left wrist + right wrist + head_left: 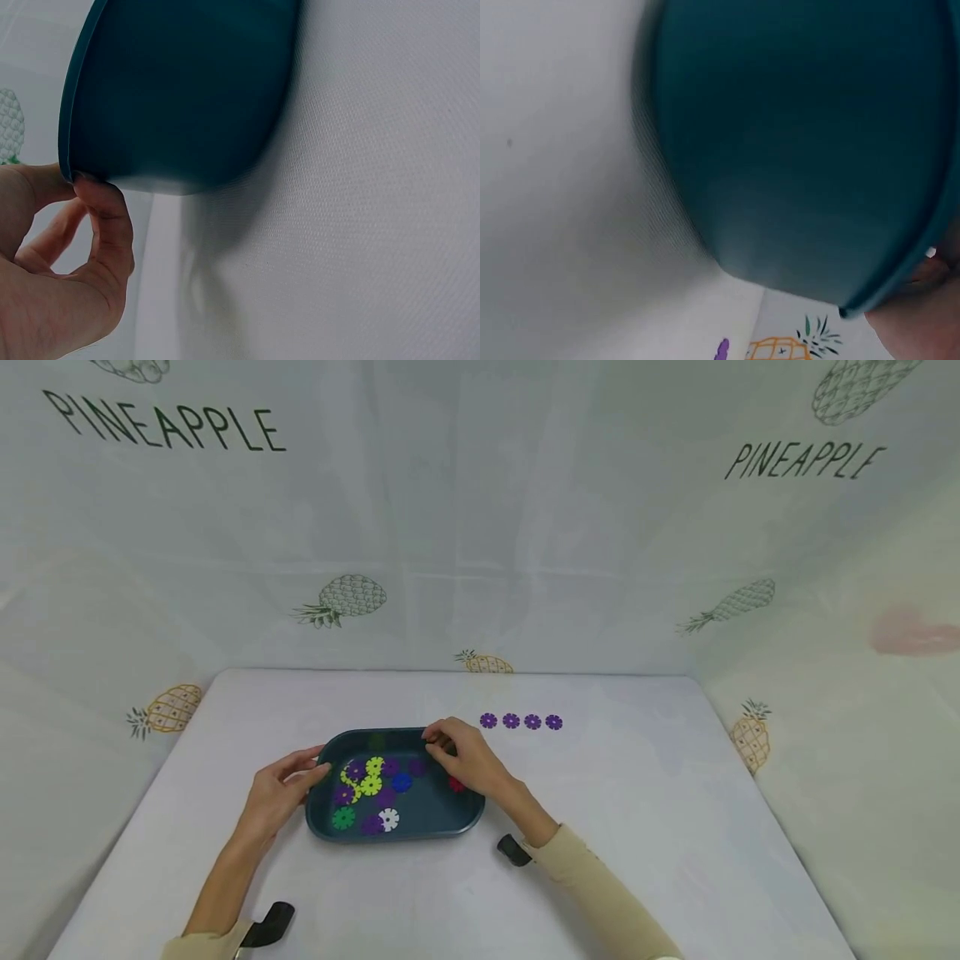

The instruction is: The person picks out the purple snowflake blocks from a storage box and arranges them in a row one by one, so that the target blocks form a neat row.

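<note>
A dark teal tray [438, 818] holds loose flower-shaped discs, among them yellow [371, 786], green [343, 818], blue [402, 782], white [388, 819], red [456, 785] and several purple ones. My left hand [279, 785] pinches the tray's left rim between thumb and fingers, as the left wrist view also shows. Over the far right part of the tray is my right hand [467, 758], its fingers bent near the far rim. Whether anything lies between those fingertips cannot be told. In the right wrist view the tray wall [795, 150] hides most of that hand.
Beyond the tray to the right, several purple flower discs [511, 721] lie in a straight row on the white table [637, 793]. A pale curtain [480, 527] printed with pineapples hangs around the table's back and sides.
</note>
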Action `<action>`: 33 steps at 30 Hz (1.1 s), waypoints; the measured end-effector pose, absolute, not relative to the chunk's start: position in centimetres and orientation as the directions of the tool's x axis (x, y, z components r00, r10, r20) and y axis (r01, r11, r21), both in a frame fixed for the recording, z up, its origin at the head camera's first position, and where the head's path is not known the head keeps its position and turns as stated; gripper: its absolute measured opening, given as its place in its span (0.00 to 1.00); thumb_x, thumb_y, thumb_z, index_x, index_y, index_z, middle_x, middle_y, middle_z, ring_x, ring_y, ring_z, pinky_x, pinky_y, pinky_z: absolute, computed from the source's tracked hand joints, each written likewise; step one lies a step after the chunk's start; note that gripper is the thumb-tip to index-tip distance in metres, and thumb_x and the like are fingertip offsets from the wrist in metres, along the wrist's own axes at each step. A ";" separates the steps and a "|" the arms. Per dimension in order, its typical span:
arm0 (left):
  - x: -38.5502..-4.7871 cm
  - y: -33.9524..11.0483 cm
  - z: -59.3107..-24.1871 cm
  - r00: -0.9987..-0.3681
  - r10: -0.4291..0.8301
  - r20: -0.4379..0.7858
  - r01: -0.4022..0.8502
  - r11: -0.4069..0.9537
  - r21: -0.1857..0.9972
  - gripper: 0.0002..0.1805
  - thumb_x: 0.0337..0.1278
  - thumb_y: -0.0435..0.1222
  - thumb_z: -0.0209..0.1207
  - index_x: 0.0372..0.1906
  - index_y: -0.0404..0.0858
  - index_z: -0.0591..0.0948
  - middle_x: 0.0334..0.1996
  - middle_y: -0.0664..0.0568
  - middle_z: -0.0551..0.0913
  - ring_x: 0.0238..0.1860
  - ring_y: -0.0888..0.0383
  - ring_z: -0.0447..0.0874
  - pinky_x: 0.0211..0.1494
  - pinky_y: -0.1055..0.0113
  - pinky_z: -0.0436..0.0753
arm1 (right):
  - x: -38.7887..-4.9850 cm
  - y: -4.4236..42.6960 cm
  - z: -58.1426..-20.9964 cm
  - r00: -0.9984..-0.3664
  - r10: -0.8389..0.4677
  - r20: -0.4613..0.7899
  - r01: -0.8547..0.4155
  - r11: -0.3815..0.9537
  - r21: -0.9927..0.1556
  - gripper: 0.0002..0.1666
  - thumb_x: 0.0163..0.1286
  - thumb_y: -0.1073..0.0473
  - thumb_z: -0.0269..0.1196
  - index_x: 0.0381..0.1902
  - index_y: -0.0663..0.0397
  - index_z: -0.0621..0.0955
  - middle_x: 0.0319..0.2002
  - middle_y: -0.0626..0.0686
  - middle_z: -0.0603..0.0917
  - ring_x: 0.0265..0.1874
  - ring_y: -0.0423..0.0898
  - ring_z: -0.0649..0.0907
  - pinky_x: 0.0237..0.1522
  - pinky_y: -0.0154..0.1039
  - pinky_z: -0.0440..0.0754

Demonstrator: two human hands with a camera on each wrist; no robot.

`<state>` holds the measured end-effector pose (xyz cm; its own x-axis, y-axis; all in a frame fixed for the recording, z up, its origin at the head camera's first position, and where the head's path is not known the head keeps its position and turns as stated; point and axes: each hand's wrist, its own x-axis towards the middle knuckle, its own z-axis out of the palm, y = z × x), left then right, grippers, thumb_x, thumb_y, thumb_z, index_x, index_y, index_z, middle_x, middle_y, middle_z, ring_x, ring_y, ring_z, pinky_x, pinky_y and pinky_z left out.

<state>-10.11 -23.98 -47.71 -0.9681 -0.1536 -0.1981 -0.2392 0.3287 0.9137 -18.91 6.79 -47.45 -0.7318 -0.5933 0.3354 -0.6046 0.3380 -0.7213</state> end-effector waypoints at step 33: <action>-10.0 -23.9 -47.7 -0.968 -0.169 -0.184 -0.233 0.351 0.907 0.35 0.71 0.53 0.62 0.73 0.38 0.73 0.59 0.42 0.74 0.41 0.64 0.78 0.41 0.73 0.81 | -17.2 4.6 -48.7 -0.676 -0.718 0.164 -0.734 0.639 -0.229 0.15 0.76 0.59 0.64 0.58 0.51 0.84 0.52 0.50 0.84 0.49 0.44 0.81 0.54 0.34 0.80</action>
